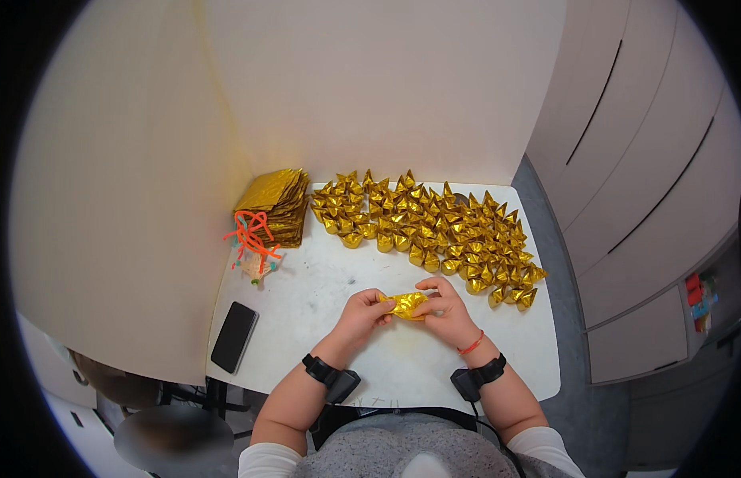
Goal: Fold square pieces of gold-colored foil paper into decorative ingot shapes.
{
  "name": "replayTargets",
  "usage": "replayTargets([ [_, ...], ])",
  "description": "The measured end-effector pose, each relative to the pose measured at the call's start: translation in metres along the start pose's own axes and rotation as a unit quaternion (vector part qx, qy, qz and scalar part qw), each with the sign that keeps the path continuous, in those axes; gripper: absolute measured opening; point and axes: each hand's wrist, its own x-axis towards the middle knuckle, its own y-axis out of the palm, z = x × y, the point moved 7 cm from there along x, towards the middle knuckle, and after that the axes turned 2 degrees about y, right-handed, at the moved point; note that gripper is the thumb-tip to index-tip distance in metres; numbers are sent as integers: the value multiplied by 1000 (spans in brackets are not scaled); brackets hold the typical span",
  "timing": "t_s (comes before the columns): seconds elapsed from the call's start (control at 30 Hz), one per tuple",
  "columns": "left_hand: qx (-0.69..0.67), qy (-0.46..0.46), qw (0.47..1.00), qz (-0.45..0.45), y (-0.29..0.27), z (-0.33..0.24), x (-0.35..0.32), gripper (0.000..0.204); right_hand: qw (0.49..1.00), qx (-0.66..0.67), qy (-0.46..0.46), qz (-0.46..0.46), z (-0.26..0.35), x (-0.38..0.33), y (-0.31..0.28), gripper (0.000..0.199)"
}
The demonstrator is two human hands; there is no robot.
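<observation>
Between my two hands, over the near middle of the table, is a partly folded piece of gold foil paper point(408, 304). My left hand point(366, 309) pinches its left end between thumb and fingers. On the other end, the thumb and fingers of my right hand point(448, 309) close, with the index finger raised a little above the foil. Beyond my hands, several rows of finished gold foil ingots point(434, 227) with pointed tips stand on the table. At the back left lies a thick stack of flat gold foil sheets point(276, 197).
A white table point(299, 307) stands against pale walls. An orange-red tangle of cord point(253, 235) with a small pale trinket point(255, 269) rests by the stack. A black phone point(235, 337) lies near the left edge. Pale cabinets point(625, 183) are on the right, a round stool point(173, 438) lower left.
</observation>
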Motion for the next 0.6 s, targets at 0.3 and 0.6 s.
replayTargets([
  [0.3,147,104,982,60,15,-5,-4,9,985,142,76,-65,-31,-2,-1,10],
  [0.6,172,40,982,72,27,-7,-10,18,963,220,130,-87,-36,-4,6,30],
])
